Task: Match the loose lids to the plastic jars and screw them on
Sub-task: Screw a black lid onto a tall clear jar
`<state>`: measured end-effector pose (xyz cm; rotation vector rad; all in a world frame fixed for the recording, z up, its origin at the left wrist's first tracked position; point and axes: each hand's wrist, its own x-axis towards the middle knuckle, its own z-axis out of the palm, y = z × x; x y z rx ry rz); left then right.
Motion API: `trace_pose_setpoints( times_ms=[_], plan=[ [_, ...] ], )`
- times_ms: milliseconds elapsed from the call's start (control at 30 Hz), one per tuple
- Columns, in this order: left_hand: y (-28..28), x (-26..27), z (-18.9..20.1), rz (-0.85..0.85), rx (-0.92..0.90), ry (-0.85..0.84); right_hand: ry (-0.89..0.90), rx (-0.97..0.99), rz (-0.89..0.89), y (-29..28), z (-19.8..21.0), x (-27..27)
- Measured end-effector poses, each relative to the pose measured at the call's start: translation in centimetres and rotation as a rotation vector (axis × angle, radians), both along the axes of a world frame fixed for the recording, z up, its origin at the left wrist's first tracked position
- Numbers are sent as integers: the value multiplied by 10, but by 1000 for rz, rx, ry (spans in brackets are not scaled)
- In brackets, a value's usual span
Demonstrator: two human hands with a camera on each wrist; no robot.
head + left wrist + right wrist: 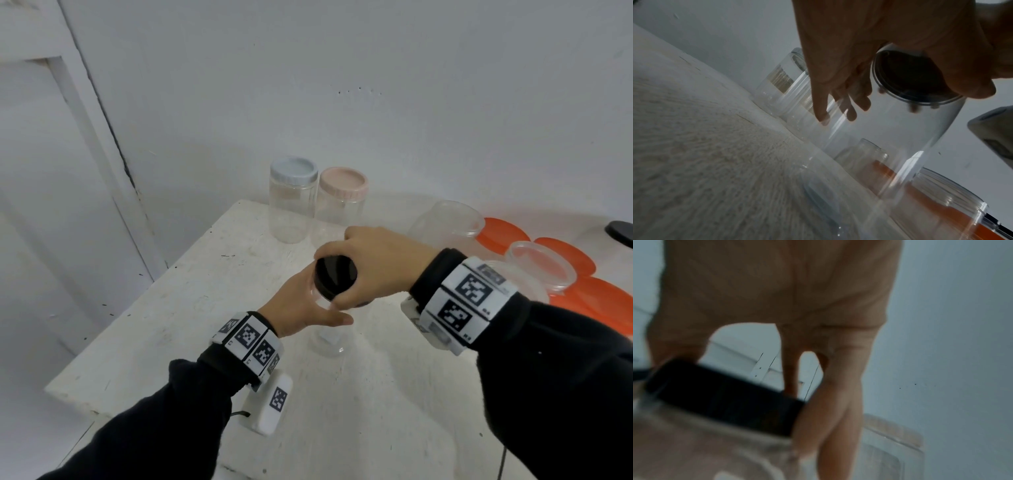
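A clear plastic jar (327, 339) stands near the middle of the white table (171, 308), with a black lid (335, 277) on its mouth. My left hand (308, 308) wraps around the jar's upper body, thumb in front. My right hand (370, 263) comes over from the right and grips the black lid's rim with fingers and thumb. The left wrist view looks up through the jar (890, 138) at the lid (912, 76). In the blurred right wrist view, my fingers (838, 410) clasp the black lid (725, 395).
At the table's back stand two closed clear jars, one with a pale blue lid (294, 170), one with a pink lid (343, 182). To the right are two open wide jars (455, 219) (541, 270), several orange lids (503, 234) and a black lid (620, 230) at the edge.
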<state>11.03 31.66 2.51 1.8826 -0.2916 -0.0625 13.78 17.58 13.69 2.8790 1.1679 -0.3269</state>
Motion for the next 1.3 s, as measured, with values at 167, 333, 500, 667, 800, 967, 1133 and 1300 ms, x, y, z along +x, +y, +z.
trace_pose_setpoints(
  times_ms=[167, 333, 500, 667, 800, 967, 1133, 1300],
  plan=[
    [-1, 0, 0, -14, -3, -2, -182, -54, -91, 3, -7, -2],
    [-1, 0, -2, 18, 8, 1, 188, -61, 118, -3, 5, 6],
    [-2, -1, -1, 9, -4, 17, -142, -51, -39, 9, -7, -1],
    [-2, 0, -2, 10, -7, 5, 197, -134, -47, -1, 3, 5],
    [-2, -1, -3, 19, -15, 17, 193, -5, 3, -7, 3, 7],
    [-3, -2, -1, 6, -48, 18, -114, -14, -90, -4, -8, -1],
    [-2, -1, -2, 19, 14, -2, 165, -8, 92, -7, -2, 5],
    [-3, -2, -2, 21, -17, 10, -174, -16, -29, 4, -10, -2]
  ],
)
